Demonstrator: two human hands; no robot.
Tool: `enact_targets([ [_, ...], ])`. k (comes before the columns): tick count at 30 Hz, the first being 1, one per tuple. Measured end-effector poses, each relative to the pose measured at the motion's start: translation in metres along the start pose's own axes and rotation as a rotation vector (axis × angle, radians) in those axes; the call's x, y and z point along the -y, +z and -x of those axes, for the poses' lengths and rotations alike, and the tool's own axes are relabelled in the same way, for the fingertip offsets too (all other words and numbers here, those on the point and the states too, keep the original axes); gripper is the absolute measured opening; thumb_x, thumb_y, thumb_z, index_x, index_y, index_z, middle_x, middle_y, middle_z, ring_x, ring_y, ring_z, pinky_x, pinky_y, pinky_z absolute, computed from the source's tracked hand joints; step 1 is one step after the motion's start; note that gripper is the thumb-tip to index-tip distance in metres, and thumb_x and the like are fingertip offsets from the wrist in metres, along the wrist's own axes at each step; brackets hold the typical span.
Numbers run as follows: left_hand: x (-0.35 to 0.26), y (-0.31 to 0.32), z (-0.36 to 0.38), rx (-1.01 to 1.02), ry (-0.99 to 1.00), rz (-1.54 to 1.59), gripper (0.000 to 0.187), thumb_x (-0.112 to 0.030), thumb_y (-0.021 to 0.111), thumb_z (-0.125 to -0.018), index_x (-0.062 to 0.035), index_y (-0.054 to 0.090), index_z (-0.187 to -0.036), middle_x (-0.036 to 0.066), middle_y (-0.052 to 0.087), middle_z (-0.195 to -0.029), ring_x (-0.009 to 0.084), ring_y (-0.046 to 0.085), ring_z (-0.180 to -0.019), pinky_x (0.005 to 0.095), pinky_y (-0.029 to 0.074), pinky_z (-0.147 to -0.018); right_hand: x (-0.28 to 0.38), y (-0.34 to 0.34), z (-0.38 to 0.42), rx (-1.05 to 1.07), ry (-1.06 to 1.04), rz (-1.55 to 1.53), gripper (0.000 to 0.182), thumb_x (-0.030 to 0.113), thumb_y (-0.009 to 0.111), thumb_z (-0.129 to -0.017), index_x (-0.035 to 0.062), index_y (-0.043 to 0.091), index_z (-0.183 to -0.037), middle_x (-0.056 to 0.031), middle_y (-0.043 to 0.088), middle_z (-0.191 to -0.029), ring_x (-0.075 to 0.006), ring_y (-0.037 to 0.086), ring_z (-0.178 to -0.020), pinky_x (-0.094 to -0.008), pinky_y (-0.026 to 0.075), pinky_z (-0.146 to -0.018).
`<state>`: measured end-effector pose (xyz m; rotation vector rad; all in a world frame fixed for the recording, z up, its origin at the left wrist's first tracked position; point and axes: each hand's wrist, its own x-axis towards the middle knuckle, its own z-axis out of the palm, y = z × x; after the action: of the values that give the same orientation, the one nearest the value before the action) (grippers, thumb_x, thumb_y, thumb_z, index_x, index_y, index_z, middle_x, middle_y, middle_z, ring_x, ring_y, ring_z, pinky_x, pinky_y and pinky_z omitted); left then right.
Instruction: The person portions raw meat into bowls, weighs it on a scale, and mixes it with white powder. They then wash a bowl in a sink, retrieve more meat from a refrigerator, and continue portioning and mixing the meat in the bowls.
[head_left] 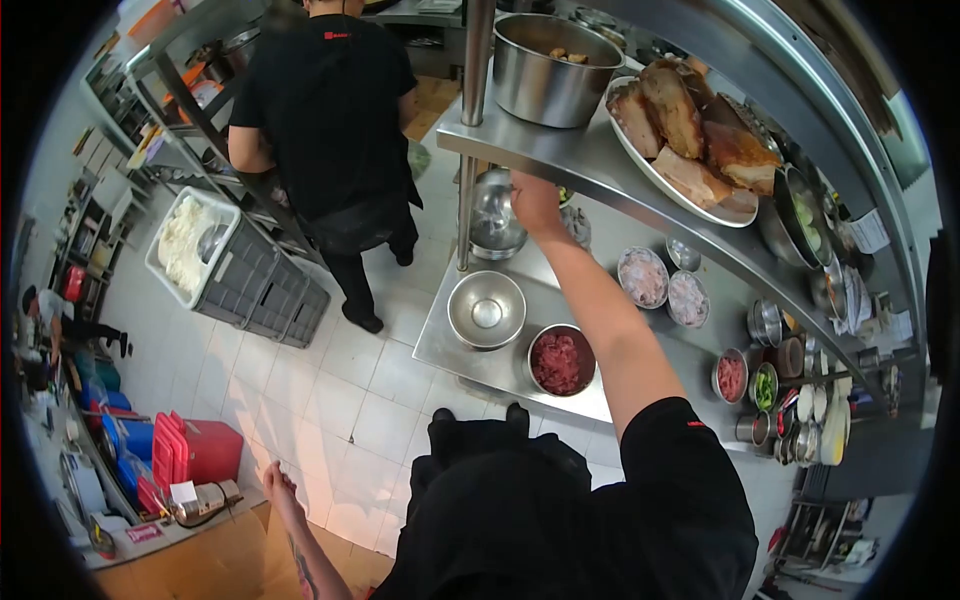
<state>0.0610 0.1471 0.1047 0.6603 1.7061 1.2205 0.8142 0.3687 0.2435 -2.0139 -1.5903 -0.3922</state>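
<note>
My right hand (534, 203) reaches under the shelf, fingers curled at the rim of a steel bowl (497, 232); what they grip is partly hidden. A bright, shiny patch shows inside that bowl. Nearer to me on the steel counter (441, 337) is an empty steel bowl (486, 309), and beside it a bowl of dark red meat (559, 362). Two bowls of pale pink food (642, 278) stand right of my forearm. Low on the left, away from the counter, my left hand (280, 485) has its fingers curled in, with nothing visible in them.
The shelf (600, 160) over the counter holds a large pot (553, 75) and a platter of meat (690, 140). A person in black (325, 120) stands ahead, near a bin of white food (270, 290). Another person (60, 320) is far left, beyond a red box (200, 450).
</note>
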Motion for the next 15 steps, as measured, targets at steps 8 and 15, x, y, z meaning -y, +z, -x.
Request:
enact_targets([
  [8,-0.082,0.202,-0.016,0.607,0.341,-0.199,0.020,-0.018,0.056,-0.104,-0.0012,0.066,-0.109,-0.005,0.046,-0.070,0.0048,0.039,-0.063,0.0217,0.030,-0.056,-0.013,-0.025,0.066,-0.285,0.009,-0.166,0.025,-0.002,0.059,-0.077,0.0070,0.058,-0.101,-0.0156,0.064,-0.120,-0.0392,0.061,-0.110,-0.0478,0.052,-0.086],
  [15,-0.111,0.391,0.154,1.280,0.540,-0.170,0.014,-0.008,0.059,-0.100,-0.0016,0.067,-0.110,0.001,0.065,-0.098,0.0082,0.060,-0.082,0.0234,0.050,-0.070,-0.083,-0.168,0.252,-0.242,1.106,-0.963,0.053,0.007,0.046,-0.086,0.0022,0.045,-0.138,-0.0192,0.067,-0.103,-0.0292,0.069,-0.068,-0.0383,0.061,-0.052],
])
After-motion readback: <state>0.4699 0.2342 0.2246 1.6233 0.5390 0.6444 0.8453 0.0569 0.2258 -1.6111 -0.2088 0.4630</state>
